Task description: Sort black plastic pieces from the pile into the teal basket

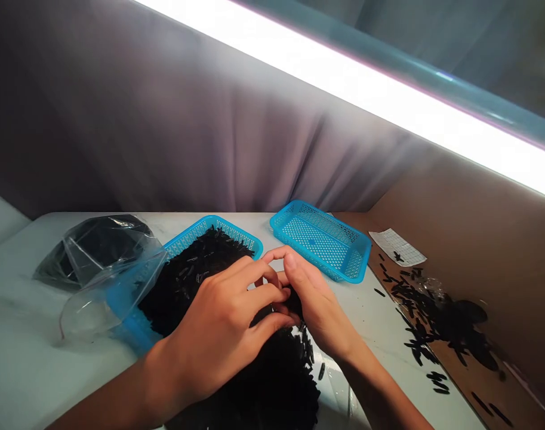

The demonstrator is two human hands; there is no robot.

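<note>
My left hand [218,325] and my right hand [317,304] meet above a heap of small black plastic pieces [272,382], fingertips close together. The left fingers curl over the heap, and the right fingertips bend down into it. Whether either hand grips a piece is hidden by the fingers. Behind them, a blue perforated plastic basket [222,234] is piled high with the same pieces. A second blue basket [319,240] stands just past my right hand, its mesh floor showing. A clear plastic bag [97,257] with dark contents lies beyond my left hand.
The white table [43,298] carries everything. A brown cardboard sheet [451,358] at right holds scattered black pieces and a white paper slip [397,247]. A grey curtain [209,131] hangs behind, and a bright lamp tube [366,83] crosses above.
</note>
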